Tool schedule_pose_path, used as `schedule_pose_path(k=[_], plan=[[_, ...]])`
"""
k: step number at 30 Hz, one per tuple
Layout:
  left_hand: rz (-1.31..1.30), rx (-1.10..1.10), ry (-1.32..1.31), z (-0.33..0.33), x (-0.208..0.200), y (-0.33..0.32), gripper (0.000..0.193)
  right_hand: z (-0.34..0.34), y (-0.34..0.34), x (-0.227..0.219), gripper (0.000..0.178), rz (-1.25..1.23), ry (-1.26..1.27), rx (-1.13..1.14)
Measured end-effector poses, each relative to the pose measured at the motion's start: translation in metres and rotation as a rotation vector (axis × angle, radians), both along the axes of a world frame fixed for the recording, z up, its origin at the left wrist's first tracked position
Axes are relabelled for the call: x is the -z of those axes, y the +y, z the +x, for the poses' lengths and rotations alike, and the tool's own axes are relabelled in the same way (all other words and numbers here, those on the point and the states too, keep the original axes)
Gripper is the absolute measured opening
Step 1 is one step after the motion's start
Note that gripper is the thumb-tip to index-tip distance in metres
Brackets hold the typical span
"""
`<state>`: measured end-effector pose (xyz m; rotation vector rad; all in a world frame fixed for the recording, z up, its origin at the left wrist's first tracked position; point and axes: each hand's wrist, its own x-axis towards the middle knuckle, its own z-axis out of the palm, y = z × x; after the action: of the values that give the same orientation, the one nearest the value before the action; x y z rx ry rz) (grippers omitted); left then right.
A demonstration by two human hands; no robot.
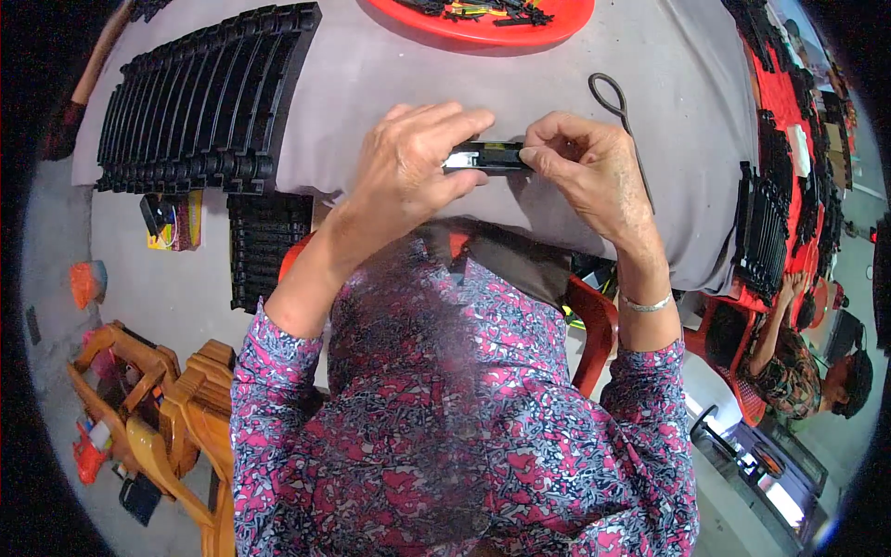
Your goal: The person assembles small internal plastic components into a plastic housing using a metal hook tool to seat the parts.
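Between my two hands, just above the grey cloth, is a small black oblong part (502,158) with a shiny silvery patch near its left end. My left hand (419,153) grips that left end, fingers along the far side and thumb along the near side. At the other end, my right hand (587,162) pinches the part between thumb and forefinger. The fingers hide both ends, so the part's full shape cannot be made out. A dark metal tool with a looped handle (608,93) lies beside my right hand, its thin shaft running behind the wrist.
A red tray (501,35) of small black and yellow pieces stands at the far edge. Rows of black slatted parts (200,102) lie at the left; more black parts (766,223) line the right. Another person (789,362) sits at the right. Wooden furniture (158,418) stands lower left.
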<state>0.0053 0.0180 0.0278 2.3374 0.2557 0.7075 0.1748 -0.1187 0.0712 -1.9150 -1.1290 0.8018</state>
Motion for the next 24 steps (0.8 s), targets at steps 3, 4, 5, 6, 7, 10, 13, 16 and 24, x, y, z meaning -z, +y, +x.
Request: schedule_pose_path(k=[3, 4, 5, 6, 7, 10, 13, 16, 24], plan=[[-0.01, 0.004, -0.009, -0.001, 0.0, 0.0, 0.055, -0.004, 0.002, -0.004, 0.011, -0.03, -0.103, 0.004], [-0.012, 0.001, -0.009, -0.001, 0.001, 0.0, 0.055, -0.005, 0.003, -0.005, 0.011, -0.031, -0.102, 0.001], [0.001, 0.0, -0.035, -0.001, 0.002, 0.0, 0.055, -0.006, 0.003, -0.005, 0.011, -0.047, -0.13, 0.022], [0.014, -0.001, -0.06, -0.001, 0.003, 0.0, 0.056, -0.007, 0.004, -0.006, 0.011, -0.063, -0.157, 0.044], [0.011, -0.001, -0.06, -0.001, 0.003, 0.0, 0.056, -0.008, 0.004, -0.006, 0.011, -0.066, -0.157, 0.043], [-0.015, 0.002, -0.028, -0.001, 0.003, -0.001, 0.056, -0.007, 0.005, -0.006, 0.01, -0.094, -0.181, 0.059], [0.014, 0.002, -0.047, -0.001, 0.003, -0.001, 0.055, -0.004, 0.005, -0.003, 0.011, -0.068, -0.2, 0.065], [0.006, -0.003, -0.038, -0.002, 0.002, -0.001, 0.055, 0.003, 0.001, 0.003, 0.008, -0.063, -0.105, 0.058], [-0.007, -0.012, -0.048, -0.001, 0.003, -0.003, 0.06, 0.002, 0.0, 0.004, 0.006, 0.02, 0.143, 0.049]])
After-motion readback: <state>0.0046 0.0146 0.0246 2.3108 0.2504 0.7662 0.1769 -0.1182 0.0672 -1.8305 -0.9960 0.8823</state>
